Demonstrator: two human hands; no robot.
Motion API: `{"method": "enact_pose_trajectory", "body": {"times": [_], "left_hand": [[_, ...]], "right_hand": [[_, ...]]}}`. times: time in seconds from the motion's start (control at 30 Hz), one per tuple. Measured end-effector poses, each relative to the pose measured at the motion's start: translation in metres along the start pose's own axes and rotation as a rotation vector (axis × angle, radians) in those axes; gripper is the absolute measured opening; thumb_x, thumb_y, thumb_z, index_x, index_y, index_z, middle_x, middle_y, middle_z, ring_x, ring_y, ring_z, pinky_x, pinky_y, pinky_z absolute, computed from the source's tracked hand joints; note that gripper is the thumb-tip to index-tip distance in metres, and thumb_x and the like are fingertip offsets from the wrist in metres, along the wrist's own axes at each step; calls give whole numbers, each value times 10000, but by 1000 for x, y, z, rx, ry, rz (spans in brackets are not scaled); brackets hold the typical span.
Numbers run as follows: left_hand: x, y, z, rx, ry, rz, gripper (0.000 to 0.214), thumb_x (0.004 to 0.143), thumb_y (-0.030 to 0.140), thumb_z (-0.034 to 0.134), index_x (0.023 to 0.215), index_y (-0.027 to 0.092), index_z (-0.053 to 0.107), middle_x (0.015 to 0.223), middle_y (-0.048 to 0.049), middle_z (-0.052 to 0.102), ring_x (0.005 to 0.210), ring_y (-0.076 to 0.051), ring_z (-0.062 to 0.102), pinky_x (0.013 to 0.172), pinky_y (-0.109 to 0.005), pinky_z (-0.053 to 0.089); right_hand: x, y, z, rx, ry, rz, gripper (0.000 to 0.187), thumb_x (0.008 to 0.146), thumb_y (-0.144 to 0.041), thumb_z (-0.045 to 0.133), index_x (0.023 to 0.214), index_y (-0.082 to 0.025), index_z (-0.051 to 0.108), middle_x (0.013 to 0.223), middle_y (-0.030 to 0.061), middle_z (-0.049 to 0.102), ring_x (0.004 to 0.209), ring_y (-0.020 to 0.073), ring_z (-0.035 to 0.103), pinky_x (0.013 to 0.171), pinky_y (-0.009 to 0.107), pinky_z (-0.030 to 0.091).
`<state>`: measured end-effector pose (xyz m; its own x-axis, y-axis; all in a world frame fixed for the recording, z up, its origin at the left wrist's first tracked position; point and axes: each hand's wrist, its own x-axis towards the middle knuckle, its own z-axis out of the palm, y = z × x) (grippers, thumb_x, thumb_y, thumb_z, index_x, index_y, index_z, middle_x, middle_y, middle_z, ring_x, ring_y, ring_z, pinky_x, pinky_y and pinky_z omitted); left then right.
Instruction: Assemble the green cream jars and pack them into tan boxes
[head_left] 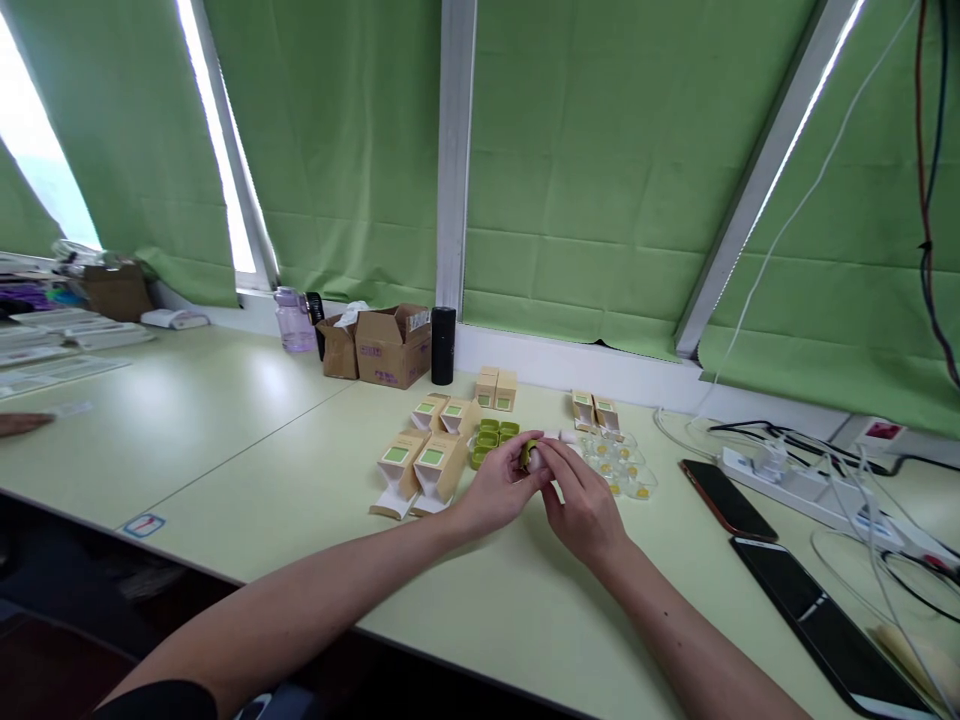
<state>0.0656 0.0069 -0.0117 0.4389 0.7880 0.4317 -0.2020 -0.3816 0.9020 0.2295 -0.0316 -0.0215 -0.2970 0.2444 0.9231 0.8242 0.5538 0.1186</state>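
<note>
My left hand [499, 492] and my right hand [587, 508] meet above the table, fingers closed around a small green cup-like piece [526, 454]. Something small and white [535, 459] shows at its opening, by my right fingertips. Just beyond my left hand sit several green square cups [489, 436] in rows. To their left lie open cardboard boxes [426, 462] with green labels and flaps folded out. Right of my hands are clear plastic domes [621, 462] with yellow centres. My fingers partly hide a few white pieces [564, 437] behind them.
Two closed small boxes [496, 388] and two open ones [596, 412] stand farther back. A black bottle [443, 345], a carton [394, 347] and a lilac jug [294, 320] line the wall. Phone [727, 498], tablet [825, 620] and power strip [802, 490] lie right. Another person's hand [26, 423] rests far left.
</note>
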Motion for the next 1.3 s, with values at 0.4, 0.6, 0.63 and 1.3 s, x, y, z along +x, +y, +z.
{"method": "enact_pose_trajectory", "body": {"times": [0.4, 0.6, 0.63, 1.3], "left_hand": [[3, 2, 1, -38, -6, 34, 632, 900, 608, 782, 1327, 154, 673, 1207, -148, 736, 1152, -273, 689, 1072, -434, 563], [2, 1, 1, -9, -4, 46, 602, 921, 609, 753, 1316, 162, 669, 1208, -136, 729, 1136, -264, 681, 1039, -418, 568], [2, 1, 1, -1, -1, 46, 601, 924, 608, 749, 1316, 160, 669, 1201, -136, 729, 1121, -261, 680, 1029, -415, 567], [4, 1, 1, -51, 25, 31, 622, 887, 572, 805, 1324, 147, 680, 1121, -121, 751, 1044, -245, 710, 964, -390, 594]], "right_hand": [[2, -4, 3, -30, 18, 4, 489, 1049, -142, 570, 1537, -182, 563, 1267, 176, 782, 1093, 278, 802, 846, 387, 719], [3, -6, 3, -9, 8, 23, 507, 1056, -138, 548, 1560, -188, 545, 1294, 170, 775, 1112, 276, 797, 855, 387, 717], [3, -6, 3, -12, 10, 22, 504, 1053, -135, 553, 1555, -185, 551, 1288, 170, 777, 1109, 276, 798, 849, 385, 718], [-2, -2, 3, 76, -47, 79, 547, 1064, -171, 531, 1607, -210, 475, 1385, 172, 722, 1263, 297, 728, 977, 447, 689]]}}
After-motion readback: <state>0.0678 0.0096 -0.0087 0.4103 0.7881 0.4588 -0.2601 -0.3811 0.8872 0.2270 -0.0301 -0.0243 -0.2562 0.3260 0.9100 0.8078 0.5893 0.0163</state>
